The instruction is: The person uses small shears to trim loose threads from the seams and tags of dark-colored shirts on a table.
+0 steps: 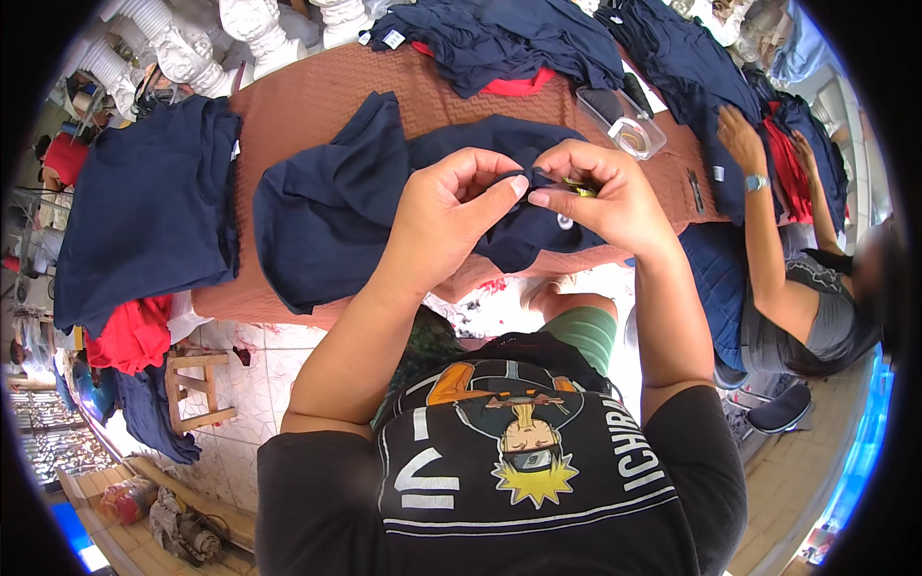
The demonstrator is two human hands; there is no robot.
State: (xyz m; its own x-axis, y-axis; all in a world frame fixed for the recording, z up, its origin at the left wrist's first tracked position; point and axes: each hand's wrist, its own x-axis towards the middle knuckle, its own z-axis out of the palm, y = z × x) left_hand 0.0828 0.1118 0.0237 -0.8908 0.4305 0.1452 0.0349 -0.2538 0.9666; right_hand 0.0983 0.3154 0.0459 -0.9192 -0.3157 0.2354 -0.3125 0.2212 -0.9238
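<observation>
A dark navy garment lies spread over the near edge of the table, and part of it is lifted. My left hand pinches a small fold of that cloth between thumb and fingertips. Close beside it, my right hand is closed on the same garment, thumb and index finger nearly meeting the left fingertips. A small yellow item shows within the right hand; most of it is hidden, so its kind is unclear. Below that hand a round white spot sits on the cloth.
The table has a brown cloth. Folded navy garments are stacked left; more navy cloth lies at the back. A clear plastic box stands right of centre. Another person handles garments at the right. A wooden stool is lower left.
</observation>
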